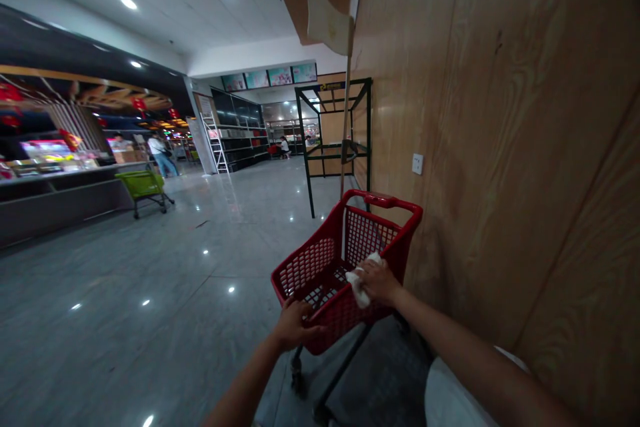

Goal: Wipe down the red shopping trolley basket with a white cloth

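A small red plastic shopping cart (320,267) with mesh walls stands in front of me on dark metal legs. My left hand (297,325) is closed over its near rim. My right hand (377,282) presses a crumpled white cloth (359,283) against the inside of the basket, near the right rim. The cloth is partly covered by my fingers. The red handle (383,199) at the far end is untouched. A white sleeve (450,393) shows at the lower right.
A wood-panelled wall (500,147) with a white socket plate (417,163) runs close on the right. Ahead stands a dark green metal shelf frame (333,140). A green cart (143,183), a person (159,153) and a ladder (215,140) are farther off on polished grey floor.
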Demonstrator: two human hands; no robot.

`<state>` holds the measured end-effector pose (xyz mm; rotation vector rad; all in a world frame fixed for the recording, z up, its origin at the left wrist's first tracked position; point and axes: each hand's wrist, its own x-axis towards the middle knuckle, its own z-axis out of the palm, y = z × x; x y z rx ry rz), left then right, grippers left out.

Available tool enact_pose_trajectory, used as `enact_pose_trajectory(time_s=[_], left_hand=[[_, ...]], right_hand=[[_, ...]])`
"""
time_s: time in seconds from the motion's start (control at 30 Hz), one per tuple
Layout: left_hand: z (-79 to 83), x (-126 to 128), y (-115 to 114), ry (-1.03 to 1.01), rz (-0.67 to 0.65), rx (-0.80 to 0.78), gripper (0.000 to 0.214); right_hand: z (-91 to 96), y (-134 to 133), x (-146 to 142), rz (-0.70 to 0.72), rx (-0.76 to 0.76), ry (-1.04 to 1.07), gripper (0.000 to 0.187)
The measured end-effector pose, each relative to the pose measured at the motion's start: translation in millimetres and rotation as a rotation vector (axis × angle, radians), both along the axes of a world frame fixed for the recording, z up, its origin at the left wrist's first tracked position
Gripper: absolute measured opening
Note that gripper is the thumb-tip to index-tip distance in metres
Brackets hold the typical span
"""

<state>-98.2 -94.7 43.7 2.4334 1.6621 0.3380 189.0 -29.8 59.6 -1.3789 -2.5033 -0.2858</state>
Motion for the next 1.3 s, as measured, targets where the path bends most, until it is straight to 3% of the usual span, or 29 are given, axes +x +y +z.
enact_pose_trajectory(time_s=[0.13,0.2,0.27,0.37,0.43,0.5,0.63,0.73,0.83,1.0,1.1,1.2,1.3], left_hand=[[-3.3,22.3,-2.5,0.157,0.145,0.037,0.037],[-6.4,28.8,0.3,0.231,0.201,0.021,0.032],[-9.6,31.4,3.7,0.268,0.241,0.017,0.033],[-12.2,28.7,6.6,0.278,0.248,0.034,0.032],[-11.6,24.1,6.9,0.283,0.236,0.045,0.029],[-9.7,19.4,6.7,0.284,0.236,0.052,0.028],[-6.8,15.7,6.3,0.287,0.241,0.073,0.03],[-6.9,19.6,5.8,0.275,0.253,0.088,0.032],[-8.3,25.2,5.6,0.257,0.268,0.086,0.034],[-13.9,26.2,6.4,0.246,0.278,0.101,0.033],[-15.8,19.6,6.3,0.233,0.262,0.12,0.03],[-14.5,10.1,6.1,0.255,0.234,0.123,0.03],[-12.5,1.7,6.6,0.263,0.231,0.129,0.032]], right_hand=[[-12.3,-25.4,-50.4,-0.04,0.025,0.038,0.056],[-18.8,-35.7,-79.4,-0.027,0.036,0.055,0.048],[-24.3,-41.4,-103.5,0.012,0.032,0.056,0.03],[-25.2,-39.4,-112.9,0.118,0.022,-0.009,0.021],[-18.0,-31.9,-94.5,0.16,0.036,-0.059,0.023],[-5.2,-21.0,-59.2,0.117,0.061,-0.091,0.023],[24.1,0.9,20.8,-0.151,0.089,-0.127,0.026],[32.0,6.5,42.0,-0.258,0.087,-0.107,0.031],[19.8,-3.1,10.8,-0.236,0.048,-0.093,0.032],[-16.8,-41.1,-93.9,-0.084,0.025,0.002,0.032],[-26.2,-59.5,-131.7,0.01,0.058,0.065,0.036],[-25.3,-60.3,-128.8,0.163,0.063,0.039,0.043],[-18.3,-43.3,-88.7,0.177,0.04,-0.033,0.04]])
